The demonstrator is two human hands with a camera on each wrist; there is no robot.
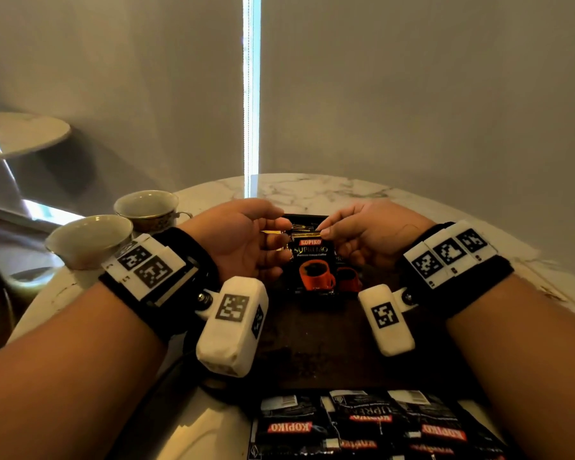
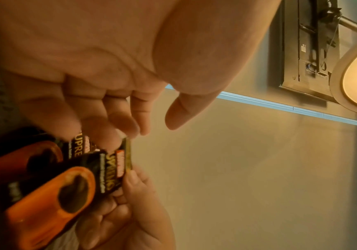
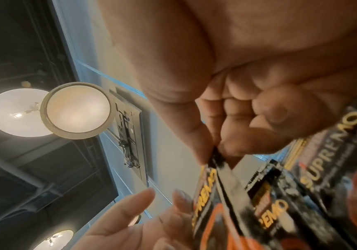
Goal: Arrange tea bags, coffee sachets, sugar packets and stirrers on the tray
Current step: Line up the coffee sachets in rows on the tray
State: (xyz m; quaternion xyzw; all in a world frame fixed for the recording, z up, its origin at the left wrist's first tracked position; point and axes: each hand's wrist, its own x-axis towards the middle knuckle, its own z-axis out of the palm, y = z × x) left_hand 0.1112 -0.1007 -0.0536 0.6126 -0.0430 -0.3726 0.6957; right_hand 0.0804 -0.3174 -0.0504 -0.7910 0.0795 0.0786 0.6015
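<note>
Between your two hands, above the far part of the dark tray (image 1: 316, 346), hangs a black Kopiko Supremo coffee sachet (image 1: 313, 267) with a red cup printed on it, upright and facing you. Your right hand (image 1: 369, 237) pinches its top edge between thumb and forefinger, and the right wrist view shows more sachets of the same kind bunched against the curled fingers of that hand. Your left hand (image 1: 246, 240) sits just beside the sachet's left edge, fingers loosely bent and fingertips at its top corner, thumb apart; whether it actually grips the sachet you cannot tell. Nearer to you, at the tray's near edge, a row of Kopiko packets (image 1: 372, 426) lies flat, printed upside down from where you stand. The tray rests on a round white marble surface (image 1: 329, 190). Two empty cups (image 1: 90, 240) stand on that surface to your left, well apart from the tray.
</note>
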